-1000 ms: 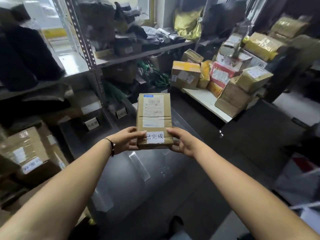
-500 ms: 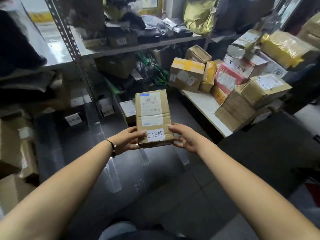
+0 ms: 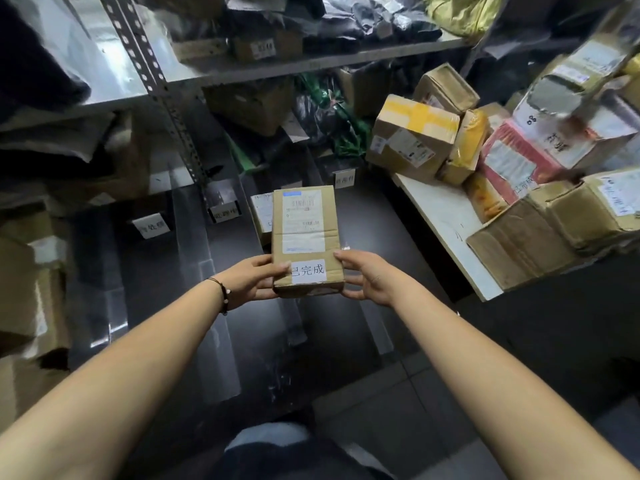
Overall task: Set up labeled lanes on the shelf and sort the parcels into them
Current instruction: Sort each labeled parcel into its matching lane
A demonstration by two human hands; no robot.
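A small brown cardboard parcel (image 3: 304,237) with a shipping label and a white sticker in Chinese characters is held between both hands above a dark low shelf surface (image 3: 353,209). My left hand (image 3: 252,280) grips its lower left edge, thumb on top. My right hand (image 3: 367,275) grips the lower right edge. Clear tape strips (image 3: 221,341) divide the shelf into lanes. White lane labels stand at the back: one at the left (image 3: 151,226), one in the middle (image 3: 225,213), one further right (image 3: 345,178). Another small parcel (image 3: 262,216) lies just behind the held one.
A white table (image 3: 446,230) at the right carries a heap of cardboard parcels (image 3: 412,136). A perforated metal shelf post (image 3: 162,95) rises at the left, with dark bags and boxes on the upper shelves. Brown boxes (image 3: 31,299) are stacked at the far left.
The view has tilted down and shifted toward the shelf lanes. The parcel stays gripped in both hands and now sits over the lanes nearer the labels.
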